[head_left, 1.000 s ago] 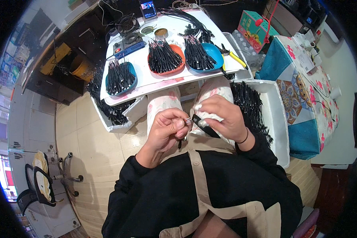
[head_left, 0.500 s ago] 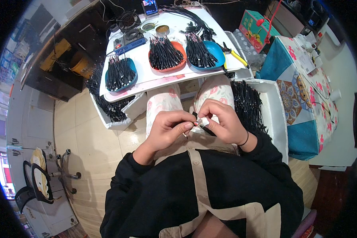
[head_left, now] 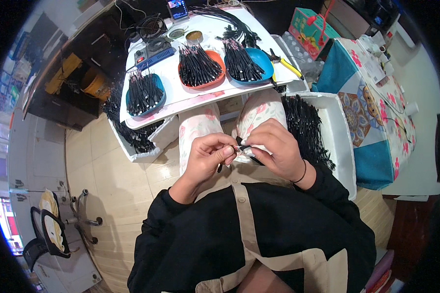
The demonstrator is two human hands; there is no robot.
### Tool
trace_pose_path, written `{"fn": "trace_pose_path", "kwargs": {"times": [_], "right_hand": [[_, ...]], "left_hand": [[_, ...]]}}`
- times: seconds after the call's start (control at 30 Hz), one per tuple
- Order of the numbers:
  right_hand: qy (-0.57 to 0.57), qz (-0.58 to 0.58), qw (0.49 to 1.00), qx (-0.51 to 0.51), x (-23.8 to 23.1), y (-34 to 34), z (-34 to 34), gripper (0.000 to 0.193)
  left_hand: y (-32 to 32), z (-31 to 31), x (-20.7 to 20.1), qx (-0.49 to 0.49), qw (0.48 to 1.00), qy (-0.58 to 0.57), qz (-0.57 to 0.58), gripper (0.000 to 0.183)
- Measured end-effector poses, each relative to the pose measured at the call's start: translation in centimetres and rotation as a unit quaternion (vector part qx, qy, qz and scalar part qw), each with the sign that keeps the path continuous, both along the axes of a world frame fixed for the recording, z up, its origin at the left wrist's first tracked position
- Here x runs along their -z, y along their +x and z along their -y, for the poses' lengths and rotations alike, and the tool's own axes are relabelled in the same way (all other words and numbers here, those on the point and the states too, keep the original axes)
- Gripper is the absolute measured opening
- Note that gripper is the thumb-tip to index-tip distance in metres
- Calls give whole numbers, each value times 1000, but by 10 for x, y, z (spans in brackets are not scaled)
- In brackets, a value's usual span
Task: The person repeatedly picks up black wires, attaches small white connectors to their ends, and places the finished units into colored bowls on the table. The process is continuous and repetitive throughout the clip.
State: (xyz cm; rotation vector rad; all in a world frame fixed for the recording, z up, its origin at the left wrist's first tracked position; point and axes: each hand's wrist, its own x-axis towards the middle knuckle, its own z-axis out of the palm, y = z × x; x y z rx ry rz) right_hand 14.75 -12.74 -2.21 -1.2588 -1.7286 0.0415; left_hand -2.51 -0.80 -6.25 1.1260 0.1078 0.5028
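Above my lap, my left hand (head_left: 211, 152) pinches the thin wire ends of a short black cable (head_left: 243, 147) between thumb and fingertips. Its dark end pokes out below that palm. From the other side my right hand (head_left: 277, 148) is closed with its fingertips on the black part; the joint between them is too small to make out. Beyond my hands, the white table (head_left: 190, 100) carries an orange tray (head_left: 209, 86), a blue tray (head_left: 267, 61) and a teal tray (head_left: 156, 108), each heaped with similar black cables.
White foam boxes full of cables stand below the table, one at right (head_left: 344, 132) and one at left (head_left: 142, 157). Yellow-handled pliers (head_left: 291, 67) lie at the table's right edge, near a blue device (head_left: 156, 57), a tin (head_left: 194, 37) and a lit phone (head_left: 177, 9).
My right hand's fingers have shifted over the cable, and the white bit seen at its fingertips is now mostly hidden. A dark cable end now shows below my left hand.
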Motion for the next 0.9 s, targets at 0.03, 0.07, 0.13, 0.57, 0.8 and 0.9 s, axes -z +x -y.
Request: {"fn": "trace_pose_path", "kwargs": {"times": [0.03,0.07,0.13,0.57,0.8,0.9], "right_hand": [[12,17,1000,0,0,-1,-2,23],[23,34,999,0,1,-2,-3,23],[-14,14,1000,-8,3,-4,-3,20],[-71,-140,984,-80,-6,-7,-2,18],[117,61,985,-108,-18,-9,-12,27],[116,65,987,-91,-18,-13,-6,24]], "left_hand": [[1,2,2,3,1000,-14,5,12],[1,4,3,10,999,-32,17,12],[2,8,3,-14,1000,-25,6,13],[-10,9,-3,86,974,-200,67,14],[-13,18,-11,170,938,-291,78,15],[-13,21,-14,137,958,-246,52,15]]}}
